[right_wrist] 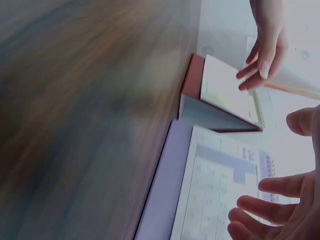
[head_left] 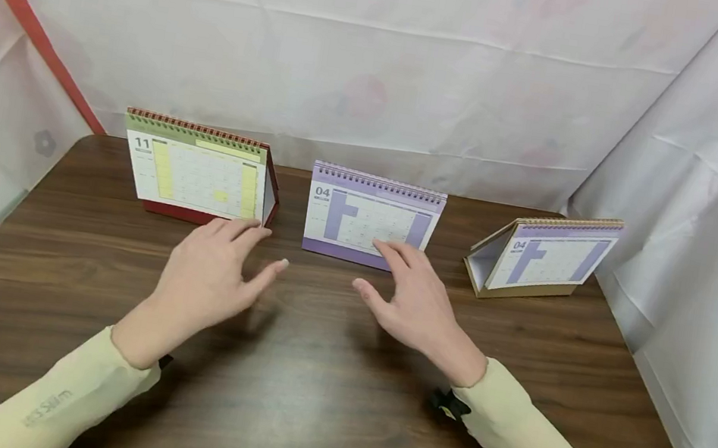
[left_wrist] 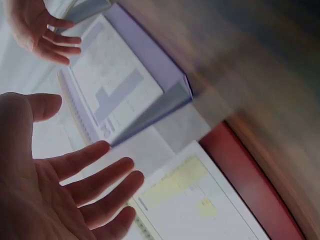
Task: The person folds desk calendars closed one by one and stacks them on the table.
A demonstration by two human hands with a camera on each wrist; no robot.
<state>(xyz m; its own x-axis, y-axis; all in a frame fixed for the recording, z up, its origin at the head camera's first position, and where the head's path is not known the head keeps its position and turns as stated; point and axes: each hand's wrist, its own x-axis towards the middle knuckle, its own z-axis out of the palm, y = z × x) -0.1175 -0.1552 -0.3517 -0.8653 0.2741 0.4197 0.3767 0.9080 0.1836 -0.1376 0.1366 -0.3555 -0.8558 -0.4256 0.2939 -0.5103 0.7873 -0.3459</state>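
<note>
Three spiral-bound desk calendars stand tent-like along the back of the table. At the left is a green-topped calendar [head_left: 200, 175] on a red base, showing 11. A purple calendar [head_left: 367, 217] showing 04 occupies the middle. On the right, a calendar with a tan base [head_left: 550, 258], also showing 04, is angled inward. My left hand [head_left: 207, 275] hovers in front of the green-topped calendar, fingers loosely spread and holding nothing. Before the purple calendar my right hand [head_left: 414, 297] hangs in the air, fingers relaxed, covering its lower right corner in the head view.
The dark wood table [head_left: 300, 399] runs back to a white cloth backdrop [head_left: 376, 104]. Another white cloth [head_left: 707, 250] hangs along the right side. A red strip [head_left: 36, 18] slants down at the left.
</note>
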